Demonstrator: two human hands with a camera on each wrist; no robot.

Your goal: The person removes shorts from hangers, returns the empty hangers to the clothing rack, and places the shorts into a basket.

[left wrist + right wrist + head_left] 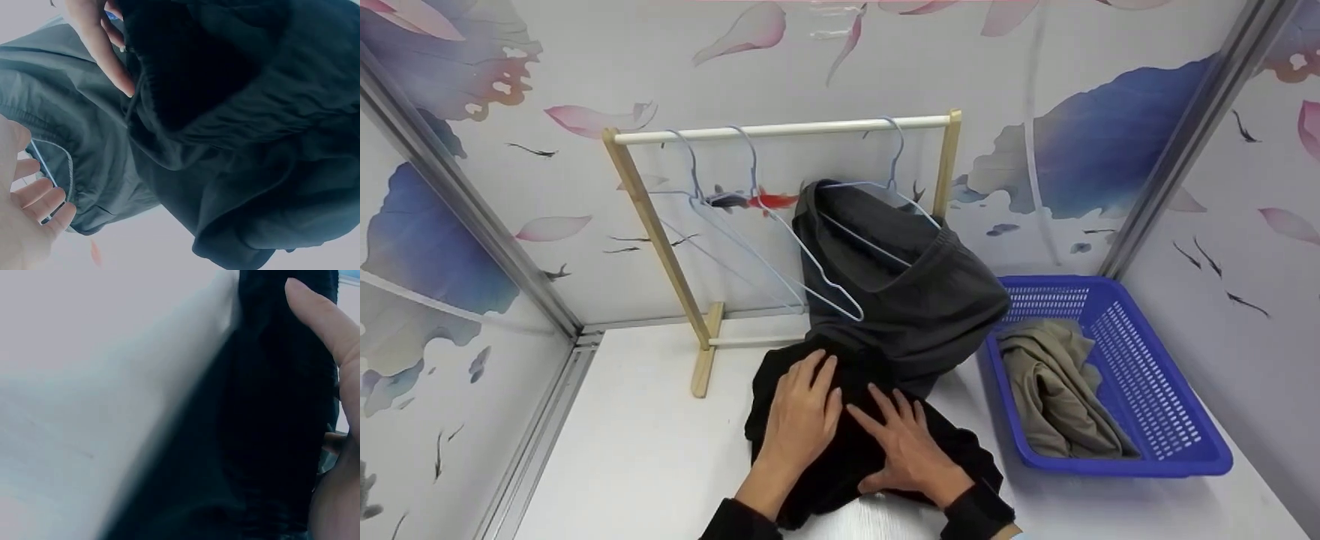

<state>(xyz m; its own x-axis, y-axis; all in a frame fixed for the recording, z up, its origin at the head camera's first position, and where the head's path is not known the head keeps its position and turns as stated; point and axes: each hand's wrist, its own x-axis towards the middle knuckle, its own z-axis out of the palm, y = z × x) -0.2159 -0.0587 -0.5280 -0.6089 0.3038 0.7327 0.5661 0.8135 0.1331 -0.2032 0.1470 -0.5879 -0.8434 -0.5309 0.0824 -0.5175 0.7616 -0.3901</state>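
A black garment (855, 420) with a gathered, elastic-looking waistband (152, 107) lies rumpled on the white table in front of the rack. My left hand (799, 412) rests on its left part, fingers stretched forward. On the right part lies my right hand (911, 454), its fingers spread and the thumb apart; in the right wrist view the thumb (318, 312) shows against the dark cloth. Just beyond both hands, a dark grey garment (915, 300) hangs from a light blue hanger (897, 161), its lower end meeting the black cloth.
A wooden rack with a white rail (810, 129) stands at the back. Two bare blue hangers (754, 169) hang left of the grey garment. To the right, a blue plastic basket (1166, 375) holds an olive-brown cloth (1054, 390). Printed panels enclose the table (637, 450).
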